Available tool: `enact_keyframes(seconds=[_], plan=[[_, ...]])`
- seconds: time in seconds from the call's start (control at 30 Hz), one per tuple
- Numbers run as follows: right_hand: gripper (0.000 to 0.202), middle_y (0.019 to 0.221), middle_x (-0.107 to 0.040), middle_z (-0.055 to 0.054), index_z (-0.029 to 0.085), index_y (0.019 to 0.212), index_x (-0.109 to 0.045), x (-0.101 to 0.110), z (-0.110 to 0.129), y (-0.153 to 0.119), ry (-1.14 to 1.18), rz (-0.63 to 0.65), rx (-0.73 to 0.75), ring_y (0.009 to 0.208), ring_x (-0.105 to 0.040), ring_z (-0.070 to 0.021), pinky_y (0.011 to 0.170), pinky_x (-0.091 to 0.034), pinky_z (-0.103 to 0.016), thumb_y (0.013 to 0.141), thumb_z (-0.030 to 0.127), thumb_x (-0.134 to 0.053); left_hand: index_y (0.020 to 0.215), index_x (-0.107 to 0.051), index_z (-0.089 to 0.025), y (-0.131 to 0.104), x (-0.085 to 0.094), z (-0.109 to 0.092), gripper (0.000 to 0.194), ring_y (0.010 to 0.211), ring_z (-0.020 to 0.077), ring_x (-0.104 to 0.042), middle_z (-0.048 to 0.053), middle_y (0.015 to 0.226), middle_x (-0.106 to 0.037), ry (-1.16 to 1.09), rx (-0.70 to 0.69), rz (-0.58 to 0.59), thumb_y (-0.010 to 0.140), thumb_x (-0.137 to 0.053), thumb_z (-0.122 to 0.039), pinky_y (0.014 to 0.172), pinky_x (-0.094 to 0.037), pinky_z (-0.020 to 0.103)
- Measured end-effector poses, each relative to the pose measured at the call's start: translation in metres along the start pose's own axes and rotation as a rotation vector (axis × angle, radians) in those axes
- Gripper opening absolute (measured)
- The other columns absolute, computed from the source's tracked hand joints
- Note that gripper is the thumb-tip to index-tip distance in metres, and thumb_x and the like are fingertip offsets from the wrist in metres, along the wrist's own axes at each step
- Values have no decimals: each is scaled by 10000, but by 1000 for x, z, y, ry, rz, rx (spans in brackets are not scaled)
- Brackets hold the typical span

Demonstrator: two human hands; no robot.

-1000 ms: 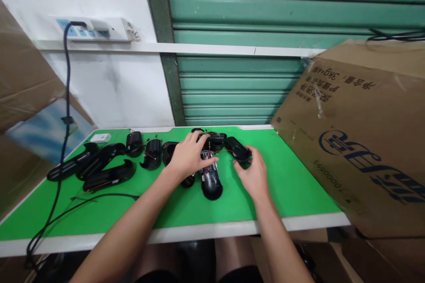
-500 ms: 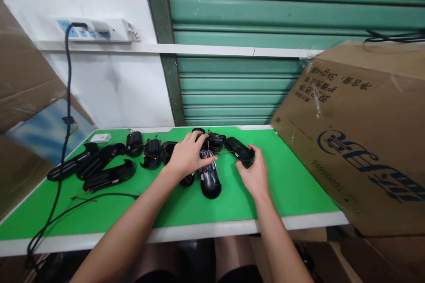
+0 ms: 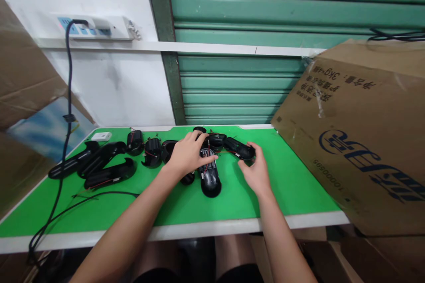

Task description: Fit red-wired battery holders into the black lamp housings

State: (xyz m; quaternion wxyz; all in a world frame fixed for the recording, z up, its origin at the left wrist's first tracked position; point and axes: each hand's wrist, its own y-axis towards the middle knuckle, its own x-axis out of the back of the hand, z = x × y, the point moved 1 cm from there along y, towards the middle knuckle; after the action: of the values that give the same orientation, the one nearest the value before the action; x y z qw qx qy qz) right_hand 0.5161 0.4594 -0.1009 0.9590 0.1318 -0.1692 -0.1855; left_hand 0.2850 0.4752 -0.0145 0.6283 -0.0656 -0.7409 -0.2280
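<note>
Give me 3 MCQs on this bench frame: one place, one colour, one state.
1. Where does the big cardboard box stand?
A. at the table's right end
B. at the left end
C. under the table

2. What colour is the mat?
A. blue
B. green
C. grey

3. How is the open black housing under the left hand?
A. closed
C. wrapped in film
B. open, with red wires showing

Key: 1 A, the box fills the right edge; 2 B, the mat is bright green; 3 B, wires and inner parts show by the fingers, while the right hand touches another black shell.
</note>
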Motion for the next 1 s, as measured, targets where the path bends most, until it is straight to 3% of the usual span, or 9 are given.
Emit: enact_keyframes(seconds=[0.3, 0.63, 1.0], plan=[[654, 1341, -586, -95, 194, 1257, -547, 2, 5, 4, 130, 48, -91, 1196, -577, -228, 1142, -406, -446, 614, 302, -590, 1399, -512, -236, -1, 0, 2, 724, 1283, 298, -577, 95, 1379, -591, -1, 1, -11, 859, -546, -717, 975, -570, 436], [681, 1361, -572, -95, 191, 1289, -531, 0, 5, 7, 173, 48, -102, 1165, -562, -196, 1027, -461, -337, 615, 273, -573, 1395, -520, -227, 0, 1, 5, 730, 1297, 311, -574, 95, 1402, -582, -38, -23, 4, 858, -548, -721, 1005, -564, 470], [682, 1382, -566, -106, 196, 1324, -507, -3, -6, 8, 116, 56, -90, 1214, -572, -218, 1154, -405, -428, 646, 249, -556, 1397, -520, -233, 0, 1, 4, 731, 1301, 315, -573, 99, 1413, -579, -48, -20, 10, 856, -547, -724, 1014, -559, 479]])
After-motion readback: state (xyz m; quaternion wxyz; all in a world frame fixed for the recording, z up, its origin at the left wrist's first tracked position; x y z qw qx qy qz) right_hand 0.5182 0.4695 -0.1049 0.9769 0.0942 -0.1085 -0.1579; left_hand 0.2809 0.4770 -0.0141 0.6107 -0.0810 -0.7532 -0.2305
